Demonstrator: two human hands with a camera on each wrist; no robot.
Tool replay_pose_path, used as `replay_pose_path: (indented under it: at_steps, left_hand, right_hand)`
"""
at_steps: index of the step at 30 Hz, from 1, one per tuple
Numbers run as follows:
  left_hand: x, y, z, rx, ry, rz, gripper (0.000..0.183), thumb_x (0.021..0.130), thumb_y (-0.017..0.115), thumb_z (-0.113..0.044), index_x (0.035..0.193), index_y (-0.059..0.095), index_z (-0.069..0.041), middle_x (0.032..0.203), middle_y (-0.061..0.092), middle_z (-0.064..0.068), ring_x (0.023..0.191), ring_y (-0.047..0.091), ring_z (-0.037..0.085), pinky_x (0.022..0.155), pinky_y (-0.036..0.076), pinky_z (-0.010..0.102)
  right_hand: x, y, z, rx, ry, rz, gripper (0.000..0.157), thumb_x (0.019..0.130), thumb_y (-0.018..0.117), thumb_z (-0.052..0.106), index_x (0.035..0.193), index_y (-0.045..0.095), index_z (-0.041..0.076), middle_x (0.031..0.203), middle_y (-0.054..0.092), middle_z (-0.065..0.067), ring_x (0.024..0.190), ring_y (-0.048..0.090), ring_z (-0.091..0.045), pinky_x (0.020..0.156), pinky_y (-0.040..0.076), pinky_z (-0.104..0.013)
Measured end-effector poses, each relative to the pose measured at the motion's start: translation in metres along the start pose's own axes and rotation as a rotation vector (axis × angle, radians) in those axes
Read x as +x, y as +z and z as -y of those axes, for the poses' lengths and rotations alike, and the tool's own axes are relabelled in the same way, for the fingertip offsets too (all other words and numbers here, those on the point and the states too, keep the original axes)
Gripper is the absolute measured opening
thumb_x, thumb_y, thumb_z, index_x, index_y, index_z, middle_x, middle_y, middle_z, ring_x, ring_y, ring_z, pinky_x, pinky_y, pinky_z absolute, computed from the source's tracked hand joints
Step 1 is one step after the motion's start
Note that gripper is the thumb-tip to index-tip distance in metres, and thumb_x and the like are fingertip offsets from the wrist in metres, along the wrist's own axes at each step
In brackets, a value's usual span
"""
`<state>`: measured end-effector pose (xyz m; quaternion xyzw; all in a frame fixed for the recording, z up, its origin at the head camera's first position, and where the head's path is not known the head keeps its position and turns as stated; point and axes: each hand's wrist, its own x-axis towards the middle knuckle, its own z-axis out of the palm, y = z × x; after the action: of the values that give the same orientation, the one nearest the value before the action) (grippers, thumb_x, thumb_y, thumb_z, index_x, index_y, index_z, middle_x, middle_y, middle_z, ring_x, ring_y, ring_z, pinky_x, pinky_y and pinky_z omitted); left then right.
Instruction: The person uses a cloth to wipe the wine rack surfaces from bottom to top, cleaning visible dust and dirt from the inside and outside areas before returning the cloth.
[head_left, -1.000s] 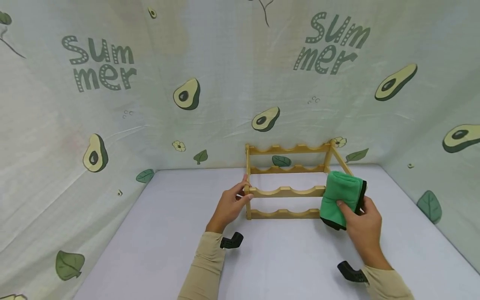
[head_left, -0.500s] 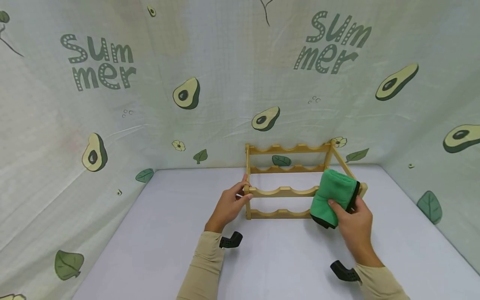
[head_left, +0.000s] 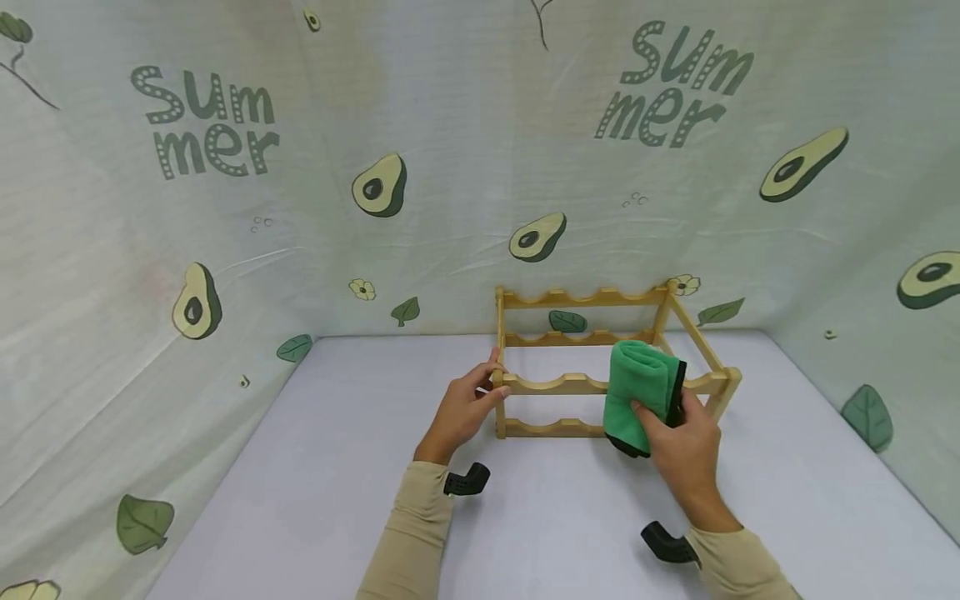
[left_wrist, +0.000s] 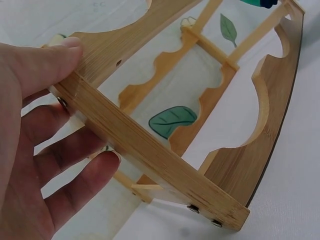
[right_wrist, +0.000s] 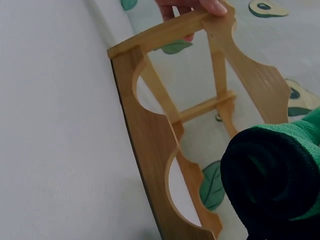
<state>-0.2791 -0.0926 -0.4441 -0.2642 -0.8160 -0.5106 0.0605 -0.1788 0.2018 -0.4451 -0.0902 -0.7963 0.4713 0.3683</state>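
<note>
A wooden bottle rack (head_left: pixel 562 385) with scalloped rails stands on the white table. My left hand (head_left: pixel 461 412) grips its front left upright near the top; in the left wrist view the thumb lies on the upper rail's end and the fingers are behind the post (left_wrist: pixel 145 145). A folded green cloth (head_left: pixel 641 387) with black edging is in my right hand (head_left: pixel 686 450), thumb in front. The cloth is against or just before the right part of the front rails and hides them there. Its rolled dark end (right_wrist: pixel 272 175) fills the lower right of the right wrist view, where the right hand is out of sight.
A pale curtain (head_left: pixel 450 167) printed with avocados and leaves hangs behind and beside the table (head_left: pixel 337 467). The rack's back rails (head_left: pixel 577 297) stand close to it. A black camera mount (head_left: pixel 467 479) juts from the left wrist, another (head_left: pixel 667 543) from the right.
My right hand has moved left along the front of the rack with the green cloth, uncovering the rack's front right corner. The left hand keeps its hold on the upright.
</note>
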Motion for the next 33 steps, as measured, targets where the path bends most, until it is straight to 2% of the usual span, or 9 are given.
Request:
replay_pose_path:
  at_steps: [8, 13, 16, 22, 25, 28, 33]
  left_hand:
    - [0.0, 0.0, -0.001, -0.003, -0.025, 0.011, 0.023, 0.099, 0.065, -0.034, 0.12, 0.064, -0.024, 0.106, 0.07, -0.01, 0.094, 0.064, 0.011, 0.081, 0.053, 0.034]
    - [-0.001, -0.001, -0.002, 0.003, -0.028, 0.02, 0.024, 0.099, 0.064, -0.035, 0.121, 0.064, -0.024, 0.106, 0.07, -0.009, 0.095, 0.063, 0.012, 0.081, 0.053, 0.034]
    - [-0.002, -0.002, -0.002, 0.003, -0.039, 0.018, 0.026, 0.099, 0.064, -0.036, 0.122, 0.064, -0.024, 0.108, 0.07, -0.009, 0.095, 0.063, 0.012, 0.081, 0.053, 0.034]
    - [-0.004, -0.003, -0.002, -0.021, -0.049, 0.012, 0.029, 0.101, 0.06, -0.039, 0.125, 0.064, -0.024, 0.115, 0.069, -0.004, 0.099, 0.063, 0.013, 0.084, 0.052, 0.037]
    - [-0.005, -0.003, -0.003, -0.035, -0.042, 0.008, 0.029, 0.102, 0.058, -0.04, 0.125, 0.064, -0.023, 0.115, 0.069, 0.0, 0.098, 0.064, 0.014, 0.084, 0.051, 0.038]
    - [-0.005, -0.003, -0.002, -0.039, -0.031, 0.001, 0.028, 0.102, 0.057, -0.038, 0.124, 0.064, -0.022, 0.111, 0.069, 0.003, 0.093, 0.064, 0.014, 0.082, 0.051, 0.038]
    - [-0.004, -0.002, -0.002, -0.048, -0.036, -0.003, 0.029, 0.102, 0.058, -0.037, 0.126, 0.064, -0.021, 0.114, 0.069, -0.001, 0.094, 0.064, 0.014, 0.083, 0.052, 0.038]
  right_hand:
    - [-0.005, 0.017, 0.006, 0.062, 0.05, 0.086, 0.045, 0.085, 0.081, 0.015, 0.123, 0.063, -0.002, 0.11, 0.069, -0.02, 0.098, 0.064, -0.03, 0.074, 0.043, -0.008]
    - [-0.008, 0.023, 0.008, 0.095, 0.074, 0.106, 0.044, 0.086, 0.08, 0.015, 0.124, 0.062, 0.0, 0.112, 0.068, -0.017, 0.098, 0.063, -0.028, 0.072, 0.046, -0.009]
    - [-0.01, 0.028, 0.009, 0.1, 0.034, 0.115, 0.043, 0.085, 0.08, 0.012, 0.122, 0.062, -0.001, 0.112, 0.068, -0.017, 0.098, 0.064, -0.028, 0.073, 0.046, -0.009]
    - [-0.014, 0.038, 0.017, 0.076, -0.146, 0.107, 0.042, 0.079, 0.085, 0.006, 0.114, 0.063, -0.003, 0.104, 0.071, -0.018, 0.093, 0.066, -0.027, 0.075, 0.041, -0.007]
    - [-0.015, 0.043, 0.021, 0.08, -0.188, 0.097, 0.043, 0.077, 0.086, 0.005, 0.113, 0.064, -0.003, 0.103, 0.071, -0.017, 0.092, 0.066, -0.025, 0.075, 0.041, -0.008]
    - [-0.017, 0.048, 0.027, 0.077, -0.189, 0.091, 0.043, 0.076, 0.086, 0.004, 0.112, 0.065, -0.002, 0.102, 0.071, -0.015, 0.091, 0.066, -0.024, 0.075, 0.047, -0.018]
    - [-0.022, 0.061, 0.039, 0.096, -0.171, 0.109, 0.04, 0.078, 0.085, 0.005, 0.111, 0.064, -0.002, 0.103, 0.071, -0.015, 0.092, 0.066, -0.027, 0.074, 0.054, -0.047]
